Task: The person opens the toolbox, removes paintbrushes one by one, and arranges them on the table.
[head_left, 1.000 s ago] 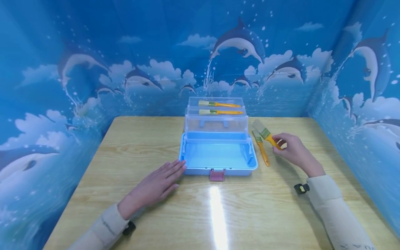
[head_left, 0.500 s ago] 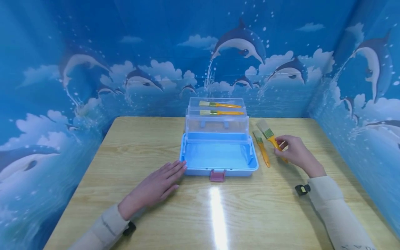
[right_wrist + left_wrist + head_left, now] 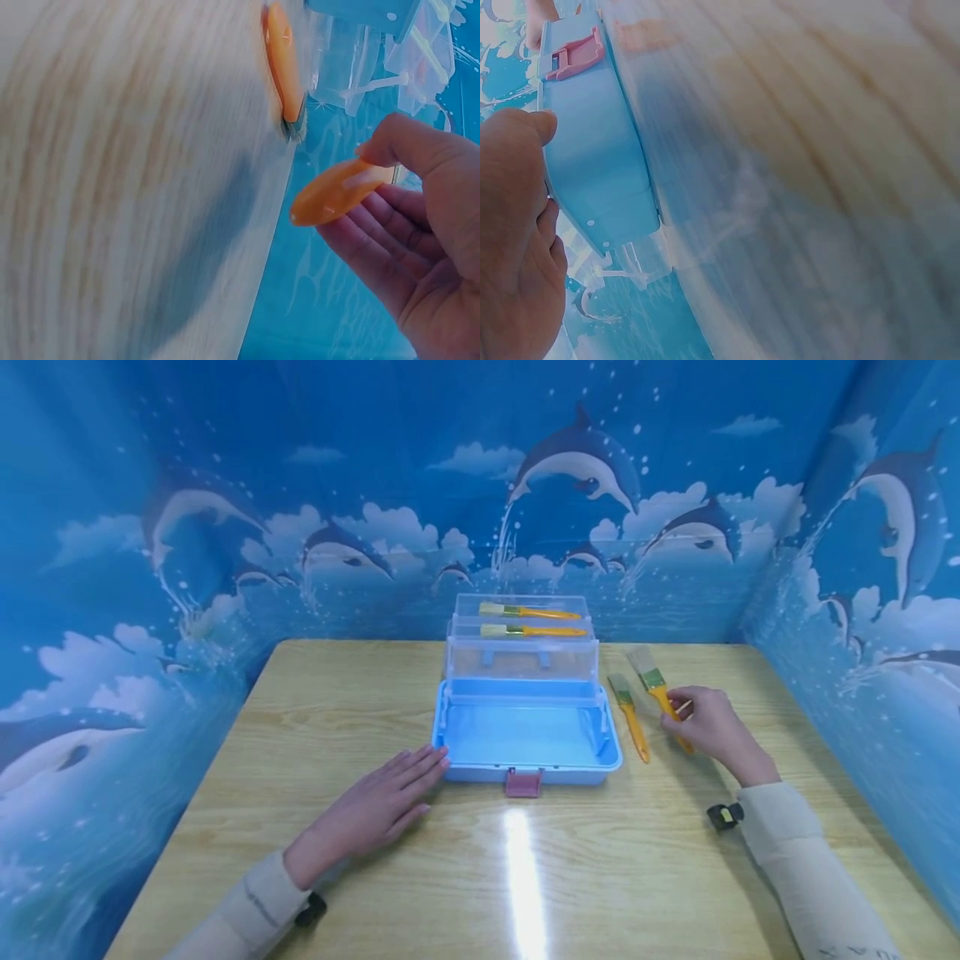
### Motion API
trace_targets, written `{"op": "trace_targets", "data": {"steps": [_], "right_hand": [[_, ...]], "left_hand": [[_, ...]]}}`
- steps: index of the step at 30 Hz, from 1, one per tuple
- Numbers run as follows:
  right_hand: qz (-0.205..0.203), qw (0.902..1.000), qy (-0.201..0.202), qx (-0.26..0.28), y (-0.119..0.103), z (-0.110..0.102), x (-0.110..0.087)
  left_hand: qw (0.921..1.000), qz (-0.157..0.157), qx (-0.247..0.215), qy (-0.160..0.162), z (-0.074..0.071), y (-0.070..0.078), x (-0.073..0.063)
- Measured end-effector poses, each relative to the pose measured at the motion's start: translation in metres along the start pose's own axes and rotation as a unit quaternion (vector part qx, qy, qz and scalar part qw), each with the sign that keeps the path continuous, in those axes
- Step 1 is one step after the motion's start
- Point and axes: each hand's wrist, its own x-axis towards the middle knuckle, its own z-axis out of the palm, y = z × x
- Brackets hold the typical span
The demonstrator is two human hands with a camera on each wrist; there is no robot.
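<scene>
My right hand (image 3: 708, 722) pinches a flat paintbrush (image 3: 651, 678) by its orange handle between thumb and fingers, bristles pointing to the back. In the right wrist view the brush's handle (image 3: 334, 196) is held above the table, its shadow lying apart on the wood. A second paintbrush (image 3: 632, 727) lies on the table between that hand and a blue plastic box (image 3: 480, 772). The box stands with its clear tiered trays raised. At its front left corner rests my left hand (image 3: 382, 802), fingers straight; the left wrist view has its thumb near the rim.
Two more paintbrushes, one on the upper clear tray (image 3: 543, 612) and one just below, lie crosswise at the back of the box. A pink latch (image 3: 523, 783) hangs at its front. Blue dolphin-print cloth (image 3: 375, 485) surrounds the wooden table (image 3: 352, 693) at the back and sides.
The held paintbrush has swung and shifted right, its bristles moving away from the box and the lying brush. My right hand has moved slightly right with it; my left hand has stayed put.
</scene>
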Motion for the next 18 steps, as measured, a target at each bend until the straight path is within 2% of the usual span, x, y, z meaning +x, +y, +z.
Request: {"op": "trace_targets", "data": {"steps": [13, 18], "right_hand": [[0.039, 0.9989, -0.023, 0.010, 0.003, 0.010, 0.008], [0.048, 0.9986, -0.020, 0.013, 0.004, 0.013, 0.011]], "left_hand": [[1.0000, 0.001, 0.002, -0.005, 0.001, 0.000, 0.001], [1.0000, 0.004, 0.002, -0.001, 0.001, -0.001, 0.000]]}}
